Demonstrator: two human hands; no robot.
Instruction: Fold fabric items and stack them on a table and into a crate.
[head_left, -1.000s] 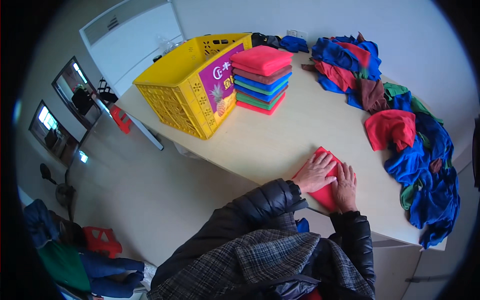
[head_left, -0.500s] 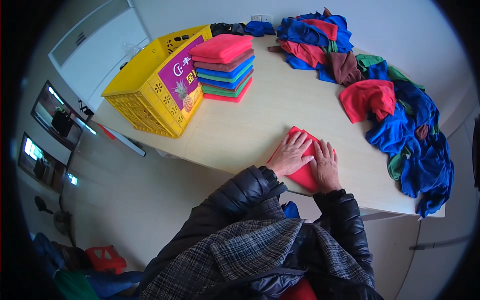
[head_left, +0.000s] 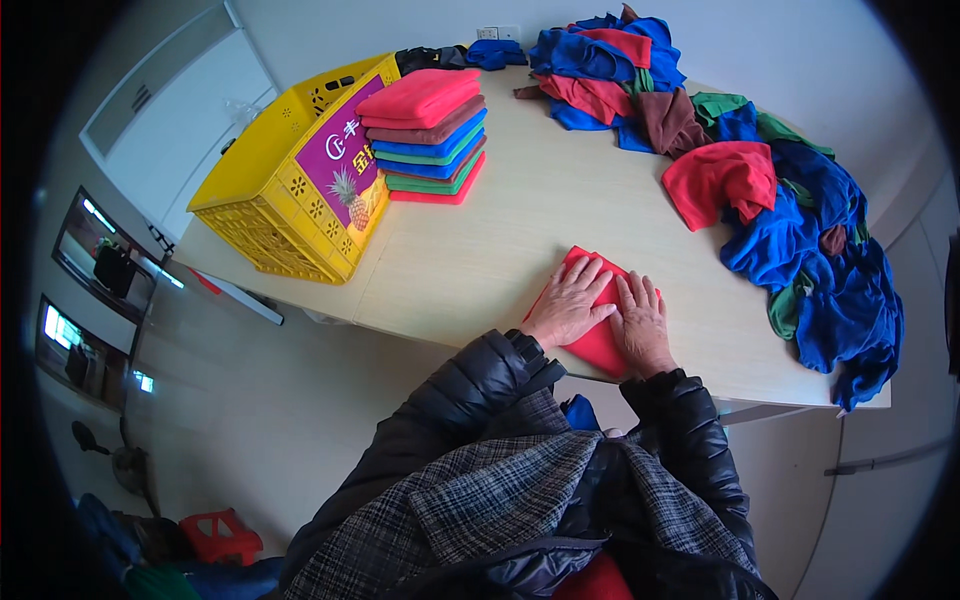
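Your left hand (head_left: 566, 303) and right hand (head_left: 640, 320) both lie flat, fingers spread, palms down on the folded red fleece cloth (head_left: 600, 340), gripping nothing. That cloth sits near the front edge of the pale wooden tabletop (head_left: 480, 250), just in front of you.

Judging by its look, the cloth is light, soft and limp, with no stiffness of its own. It probably slides a little on the smooth wood and its folded layers may shift against each other, so steady pressing suits it better than a pull. To lift it, take hold along a folded edge or slip fingers under both short sides, so the layers stay together.

Farther back stands a neat stack of folded coloured cloths (head_left: 430, 135) beside a yellow plastic crate (head_left: 290, 190). A loose heap of red, blue and green cloths (head_left: 780, 210) lies to your right.
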